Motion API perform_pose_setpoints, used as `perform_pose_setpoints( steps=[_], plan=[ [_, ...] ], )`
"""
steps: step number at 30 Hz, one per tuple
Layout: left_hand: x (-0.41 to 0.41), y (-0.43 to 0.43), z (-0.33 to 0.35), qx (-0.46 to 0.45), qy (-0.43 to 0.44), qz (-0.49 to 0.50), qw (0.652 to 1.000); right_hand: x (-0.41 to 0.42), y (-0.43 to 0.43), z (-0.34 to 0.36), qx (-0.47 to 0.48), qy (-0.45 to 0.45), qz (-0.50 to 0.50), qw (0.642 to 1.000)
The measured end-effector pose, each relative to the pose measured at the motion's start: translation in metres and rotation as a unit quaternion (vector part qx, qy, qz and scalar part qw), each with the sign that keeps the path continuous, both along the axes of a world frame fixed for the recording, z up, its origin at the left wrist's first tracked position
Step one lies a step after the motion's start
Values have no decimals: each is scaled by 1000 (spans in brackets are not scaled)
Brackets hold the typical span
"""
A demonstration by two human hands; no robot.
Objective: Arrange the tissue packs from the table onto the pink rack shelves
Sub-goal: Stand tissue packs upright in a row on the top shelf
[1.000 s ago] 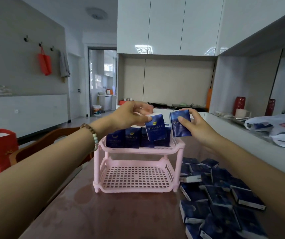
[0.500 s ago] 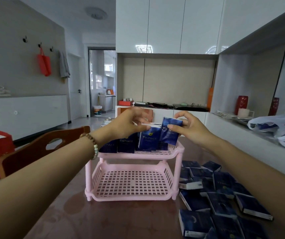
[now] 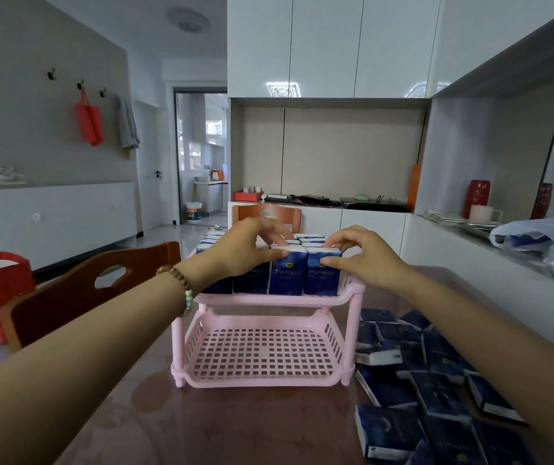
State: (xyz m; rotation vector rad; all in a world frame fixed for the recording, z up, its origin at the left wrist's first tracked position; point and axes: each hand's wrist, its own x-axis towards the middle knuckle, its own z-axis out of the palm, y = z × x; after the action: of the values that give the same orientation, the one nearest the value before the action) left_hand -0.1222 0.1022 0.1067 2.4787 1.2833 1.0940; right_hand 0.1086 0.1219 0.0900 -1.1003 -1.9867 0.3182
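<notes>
Where hands (image 3: pixel 245 253) touch, packs (image 3: pixel 285 275) read TWINKLE

There is a single wide-angle view, taken from the person's head and looking forward and slightly down along both forearms. The pink rack (image 3: pixel 266 333) sits close, in the centre of the frame, on the table (image 3: pixel 222 427), whose surface fills the bottom. The left hand (image 3: pixel 245 253) and right hand (image 3: pixel 359 256) meet just above centre. Walls and cabinets bend outward near the frame's edges.
</notes>
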Motion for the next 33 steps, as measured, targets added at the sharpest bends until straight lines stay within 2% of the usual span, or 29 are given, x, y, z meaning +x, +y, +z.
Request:
perform_pose_setpoints(
  steps=[6,13,18,22,25,28,31,33],
  plan=[
    [-4,1,0,19,41,24,999,-2,0,-2,5,-8,6,1000],
    [-8,-5,1,30,50,39,998,-1,-9,-2,34,-18,-9,999],
    [-14,-29,2,51,86,54,994,3,-38,7,25,-21,8,999],
    [-16,-69,-8,45,98,22,994,10,-77,5,9,-46,11,999],
    [-13,-101,-27,11,132,-3,991,18,-116,-5,-22,-88,11,996],
    [-4,-129,-47,-62,153,-37,986,27,-152,-22,-74,-130,6,989],
    [7,-152,-64,-98,178,-73,976,35,-178,-41,-160,-142,35,976],
    [17,-166,-73,-116,164,-106,974,38,-194,-51,-190,-145,53,970]
  ],
)
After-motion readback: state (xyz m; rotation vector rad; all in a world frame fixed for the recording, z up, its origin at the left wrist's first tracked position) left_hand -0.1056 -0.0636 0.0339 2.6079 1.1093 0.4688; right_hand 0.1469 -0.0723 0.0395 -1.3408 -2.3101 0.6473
